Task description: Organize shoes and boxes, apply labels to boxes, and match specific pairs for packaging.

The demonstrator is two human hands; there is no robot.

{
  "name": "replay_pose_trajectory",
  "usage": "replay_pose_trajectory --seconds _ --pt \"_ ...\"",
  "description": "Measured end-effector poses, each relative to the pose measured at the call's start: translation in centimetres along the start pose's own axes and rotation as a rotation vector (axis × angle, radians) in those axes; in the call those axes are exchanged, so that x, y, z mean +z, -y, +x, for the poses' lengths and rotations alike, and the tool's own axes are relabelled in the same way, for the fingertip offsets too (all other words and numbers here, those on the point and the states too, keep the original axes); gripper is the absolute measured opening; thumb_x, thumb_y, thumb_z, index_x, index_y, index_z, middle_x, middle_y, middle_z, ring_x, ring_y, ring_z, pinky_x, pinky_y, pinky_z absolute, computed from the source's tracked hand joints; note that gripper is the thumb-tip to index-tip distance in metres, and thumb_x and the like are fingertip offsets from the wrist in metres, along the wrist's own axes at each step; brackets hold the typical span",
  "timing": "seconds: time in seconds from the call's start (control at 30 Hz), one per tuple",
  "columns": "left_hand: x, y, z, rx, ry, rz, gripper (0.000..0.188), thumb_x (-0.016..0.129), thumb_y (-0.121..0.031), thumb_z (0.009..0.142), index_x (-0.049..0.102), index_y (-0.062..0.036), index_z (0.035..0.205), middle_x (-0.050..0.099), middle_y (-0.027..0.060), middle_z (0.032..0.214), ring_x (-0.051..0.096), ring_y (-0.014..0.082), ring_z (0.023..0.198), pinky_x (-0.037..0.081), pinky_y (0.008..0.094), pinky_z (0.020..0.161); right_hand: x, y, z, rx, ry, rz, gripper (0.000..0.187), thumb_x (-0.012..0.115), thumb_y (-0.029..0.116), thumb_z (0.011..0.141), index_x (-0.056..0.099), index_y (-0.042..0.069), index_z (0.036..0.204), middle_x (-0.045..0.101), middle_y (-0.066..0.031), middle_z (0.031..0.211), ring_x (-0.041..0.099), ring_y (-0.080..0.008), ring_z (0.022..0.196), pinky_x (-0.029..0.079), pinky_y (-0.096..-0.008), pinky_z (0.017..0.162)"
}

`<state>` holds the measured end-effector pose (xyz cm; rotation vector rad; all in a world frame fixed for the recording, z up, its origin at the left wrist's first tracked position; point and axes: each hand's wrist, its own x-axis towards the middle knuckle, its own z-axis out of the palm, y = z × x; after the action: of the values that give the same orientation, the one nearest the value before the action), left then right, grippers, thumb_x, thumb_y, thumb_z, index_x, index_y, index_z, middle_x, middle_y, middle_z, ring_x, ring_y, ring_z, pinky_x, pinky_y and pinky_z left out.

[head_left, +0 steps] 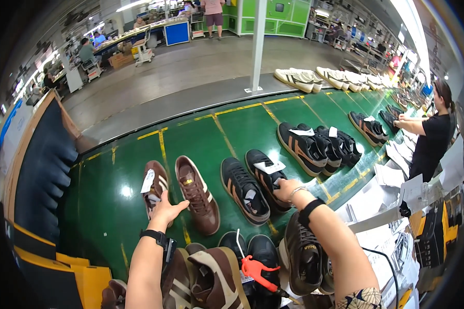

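Note:
My left hand point(166, 210) is at the heel end of a brown shoe point(153, 177) with cream stripes and a white paper tag. Its thumb is spread away, toward the matching brown shoe point(197, 195) beside it. At the opening of a black shoe point(263, 170) with brown stripes and a white tag, my right hand point(288, 190) has its fingers curled in. Part of those fingers is hidden by the shoe. Another black shoe point(244, 189) stands just left of it. All four sit on a green conveyor belt point(123, 170) marked with yellow lines.
Nearest me are more shoes, including a brown and cream one point(214, 275), with a red air blow gun point(258, 270) among them. Black shoes point(304, 147) stand farther along; white shoes point(299, 78) line a ledge beside a post point(258, 46). A co-worker point(433, 134) stands right.

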<state>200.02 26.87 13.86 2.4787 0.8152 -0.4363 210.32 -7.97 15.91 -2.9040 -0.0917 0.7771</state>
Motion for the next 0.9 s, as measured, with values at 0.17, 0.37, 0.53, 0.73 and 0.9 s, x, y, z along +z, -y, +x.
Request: replay_pose_trajectory --seconds 0.17,0.37,0.53,0.73,0.9 --pt "1.4 -1.9 1.3 -0.115 0.022 -0.065 0.104 0.067 -0.063 0.059 0.020 -0.0192 0.141 0.031 0.0250 0.138 0.039 0.0353 0.124 0.033 0.0432 0.101 3.6 3.0 1.6 0.044 0.189 0.055 0.069 0.061 0.039 0.075 0.034 0.022 0.135 0.051 -0.0211 0.123 0.050 -0.0356 0.114 0.041 -0.0456 0.095" --pt "1.0 -2.5 1.9 -0.220 0.062 -0.009 0.106 0.069 -0.065 0.054 0.023 -0.0234 0.140 0.034 0.0197 0.138 0.040 0.0346 0.123 0.033 0.0427 0.101 4.6 5.0 1.8 0.090 0.185 -0.044 0.070 0.067 0.040 0.071 0.041 0.006 0.126 0.055 -0.0228 0.117 0.054 -0.0318 0.110 0.046 -0.0415 0.090" --pt "3.2 -3.6 3.5 -0.251 0.079 0.105 0.109 0.069 -0.068 0.052 0.025 -0.0209 0.140 0.035 0.0197 0.137 0.033 0.0349 0.127 0.028 0.0464 0.103 4.6 5.5 2.4 0.100 0.163 -0.082 0.052 0.063 0.026 0.075 0.048 0.001 0.118 0.059 -0.0198 0.113 0.059 -0.0307 0.102 0.051 -0.0413 0.083" --pt "5.1 -6.5 3.5 -0.367 0.027 -0.036 0.111 0.073 -0.064 0.050 0.028 -0.0113 0.137 0.033 0.0215 0.135 0.034 0.0358 0.126 0.030 0.0473 0.101 5.6 5.3 3.3 0.048 0.123 -0.075 0.037 0.056 0.017 0.079 0.054 0.002 0.113 0.061 -0.0189 0.107 0.061 -0.0289 0.100 0.051 -0.0375 0.082" --pt "5.8 -6.1 3.8 -0.286 -0.029 -0.123 0.106 0.076 -0.057 0.048 0.034 -0.0094 0.133 0.035 0.0217 0.134 0.037 0.0379 0.123 0.033 0.0466 0.100 7.0 3.8 3.7 0.023 -0.004 -0.056 0.024 0.052 0.016 0.084 0.066 0.005 0.101 0.063 -0.0143 0.106 0.063 -0.0304 0.094 0.053 -0.0484 0.070"
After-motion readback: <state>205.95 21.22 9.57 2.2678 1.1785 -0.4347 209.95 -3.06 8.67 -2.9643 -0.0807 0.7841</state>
